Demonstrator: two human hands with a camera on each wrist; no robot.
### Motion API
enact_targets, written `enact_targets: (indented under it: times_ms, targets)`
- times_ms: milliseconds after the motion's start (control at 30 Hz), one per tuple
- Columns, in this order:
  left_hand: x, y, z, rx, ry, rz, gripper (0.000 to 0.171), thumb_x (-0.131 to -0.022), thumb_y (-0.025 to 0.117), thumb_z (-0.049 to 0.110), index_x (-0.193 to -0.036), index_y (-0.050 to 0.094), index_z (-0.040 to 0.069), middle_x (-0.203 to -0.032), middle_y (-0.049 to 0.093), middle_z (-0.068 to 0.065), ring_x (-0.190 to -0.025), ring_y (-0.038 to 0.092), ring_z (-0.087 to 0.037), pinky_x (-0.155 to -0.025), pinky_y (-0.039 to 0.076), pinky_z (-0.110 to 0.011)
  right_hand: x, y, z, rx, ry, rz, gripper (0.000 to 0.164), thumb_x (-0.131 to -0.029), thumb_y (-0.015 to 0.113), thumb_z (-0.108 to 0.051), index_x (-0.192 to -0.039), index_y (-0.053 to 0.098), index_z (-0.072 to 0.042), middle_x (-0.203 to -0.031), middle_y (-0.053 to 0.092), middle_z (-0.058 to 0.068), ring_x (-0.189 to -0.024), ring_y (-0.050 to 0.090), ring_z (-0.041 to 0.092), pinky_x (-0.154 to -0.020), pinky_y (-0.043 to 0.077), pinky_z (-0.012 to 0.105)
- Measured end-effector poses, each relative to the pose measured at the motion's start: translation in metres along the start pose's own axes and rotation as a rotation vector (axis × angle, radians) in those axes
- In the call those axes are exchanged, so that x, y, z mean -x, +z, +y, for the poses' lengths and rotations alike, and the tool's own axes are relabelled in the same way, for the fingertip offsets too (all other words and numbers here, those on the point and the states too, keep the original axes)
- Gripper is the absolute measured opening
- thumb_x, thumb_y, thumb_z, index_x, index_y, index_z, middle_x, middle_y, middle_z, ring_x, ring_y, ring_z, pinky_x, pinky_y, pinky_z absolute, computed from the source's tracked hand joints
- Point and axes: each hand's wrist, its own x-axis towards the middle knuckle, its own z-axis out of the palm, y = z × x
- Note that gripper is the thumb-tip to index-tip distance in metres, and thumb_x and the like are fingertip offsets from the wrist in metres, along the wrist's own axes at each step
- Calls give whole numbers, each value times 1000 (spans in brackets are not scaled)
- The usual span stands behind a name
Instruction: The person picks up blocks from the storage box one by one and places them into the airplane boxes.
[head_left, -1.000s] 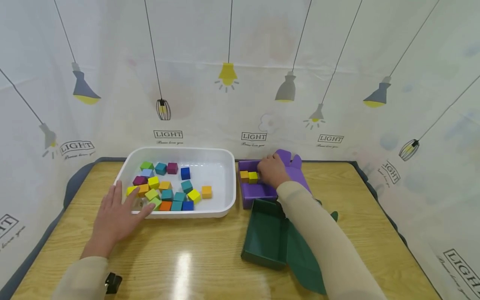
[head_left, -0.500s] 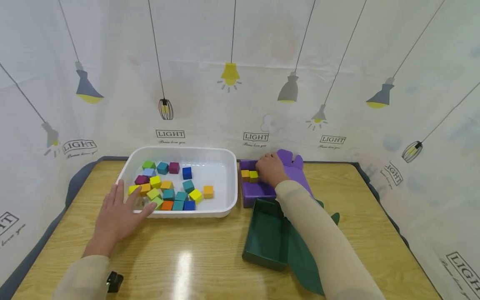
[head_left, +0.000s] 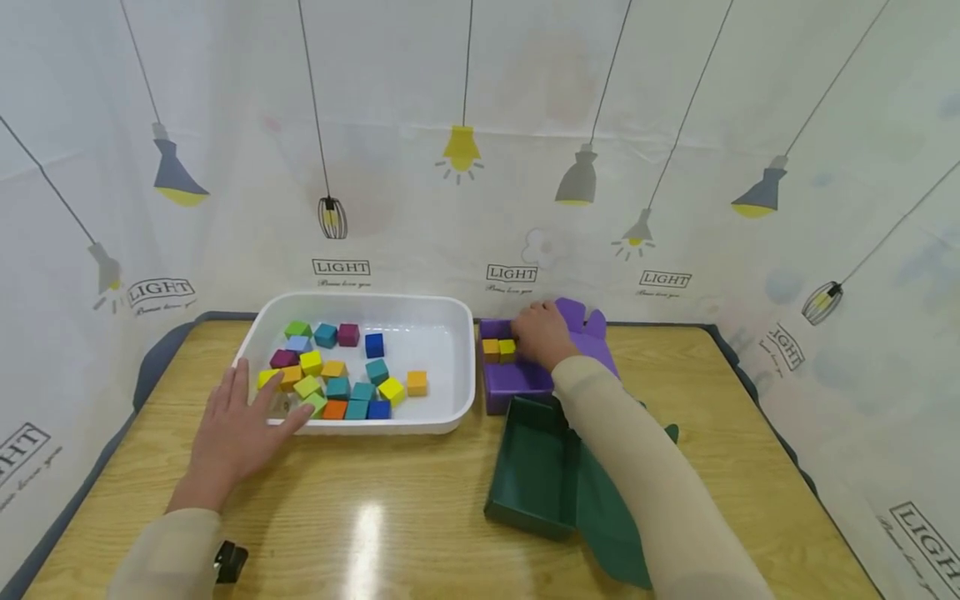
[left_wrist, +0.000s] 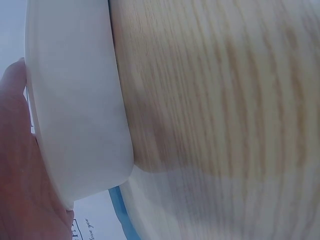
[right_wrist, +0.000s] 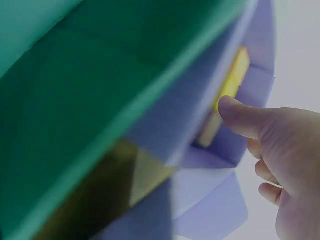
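Observation:
My left hand [head_left: 236,429] rests with spread, straight fingers over the front-left corner of a white plastic tray [head_left: 442,421], beside several coloured cubes [head_left: 337,387]. The left wrist view shows it against the tray's outer wall [left_wrist: 80,115]. My right hand [head_left: 543,335] reaches into a purple cardboard box [head_left: 517,381]. Its thumb lies on a pale cube [right_wrist: 210,131] at the end of a short row, the other fingers curled behind. An orange cube [head_left: 491,351] and a yellow cube [head_left: 507,351] sit left of this hand, along the box's back wall.
A dark green cardboard box [head_left: 528,475] stands in front of the purple one, its lid [head_left: 611,525] folded out to the right beneath my right forearm. Behind the wooden table [head_left: 405,517] hangs a curtain [head_left: 405,200] printed with lamps.
The head view shifts slightly. Both hands stay in place, the left on the tray and the right in the purple box; the cubes keep their positions.

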Motion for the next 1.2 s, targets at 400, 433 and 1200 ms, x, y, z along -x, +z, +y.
enact_targets:
  times_ms: [400, 433, 1200]
  targets:
    - [1, -1, -4, 3, -2, 20, 95, -88, 35, 77, -148, 37, 4, -158, -10, -33, -144, -1, -55, -113, 7, -74, -4, -53, -53, -147, -111, 91, 34, -87, 70, -41, -115, 71, -21, -113, 68, 0, -111, 57, 24, -106, 38, 47]
    - [1, -1, -4, 6, -4, 18, 95, -88, 35, 77, -148, 36, 4, -158, -10, -33, -144, -1, -55, -113, 7, -74, -5, -55, -60, -149, -118, 86, 35, -87, 70, -42, -116, 71, -22, -114, 68, 0, -112, 56, 23, -107, 38, 46]
    - [-1, 4, -1, 14, 6, 11, 94, -87, 36, 77, -148, 37, 5, -158, -11, -31, -145, -4, -54, -113, 7, -74, -5, -30, -137, -55, -232, -31, 36, -89, 65, -51, -115, 71, -26, -106, 62, -5, -100, 47, 17, -98, 38, 35]
